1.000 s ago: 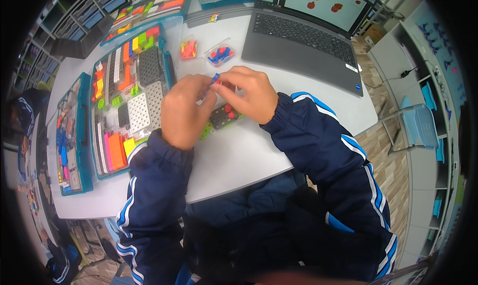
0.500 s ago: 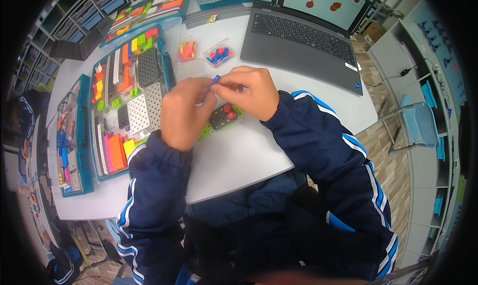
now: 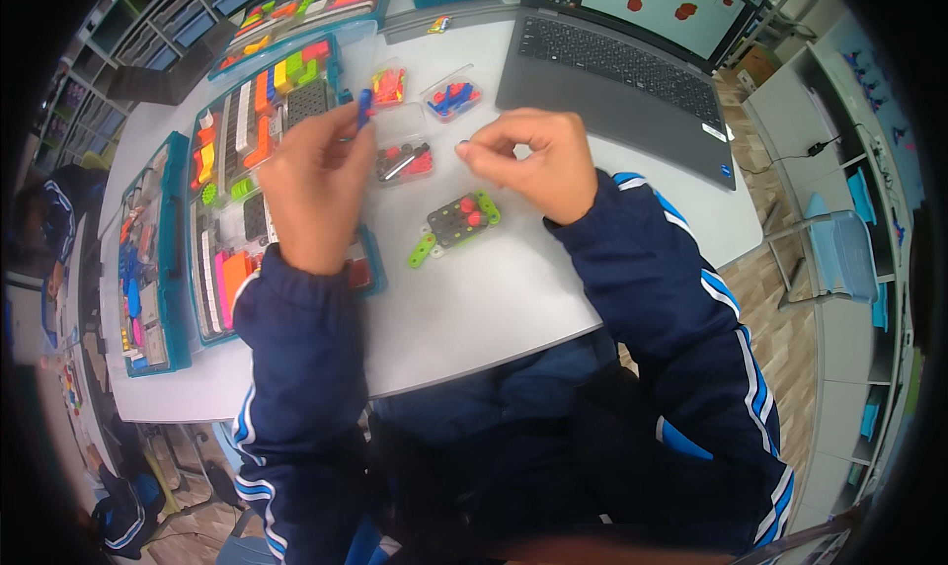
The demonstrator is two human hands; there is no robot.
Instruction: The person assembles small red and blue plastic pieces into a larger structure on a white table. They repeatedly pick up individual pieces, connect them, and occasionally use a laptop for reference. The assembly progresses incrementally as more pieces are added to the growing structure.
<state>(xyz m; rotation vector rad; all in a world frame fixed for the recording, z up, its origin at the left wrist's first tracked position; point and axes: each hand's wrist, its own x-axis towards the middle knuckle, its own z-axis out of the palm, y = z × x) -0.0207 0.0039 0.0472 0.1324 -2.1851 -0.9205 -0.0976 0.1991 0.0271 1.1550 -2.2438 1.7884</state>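
My left hand (image 3: 314,185) is closed, pinching a small blue plastic piece (image 3: 365,108) that sticks up past the fingertips. Apart from it on the right, my right hand (image 3: 533,158) has its thumb and forefinger pressed together. A tiny dark bit shows at those fingertips, too small to name. On the white table between and below the hands lies a small build: a dark perforated plate (image 3: 456,223) with green strips at its ends and red pins on top. Just beyond it, a small clear box (image 3: 423,170) holds red and dark parts and a metallic rod.
Left of my left hand stands a large parts case (image 3: 229,190) with colourful blocks and plates, beside a narrower teal case (image 3: 174,269). Small clear boxes of pink-red pieces (image 3: 389,84) and blue pieces (image 3: 452,99) sit farther back. A laptop (image 3: 612,81) occupies the far right.
My hands have moved apart: the left went left and up with the blue piece, the right went slightly right. The build and the small box behind it have come into fuller view.
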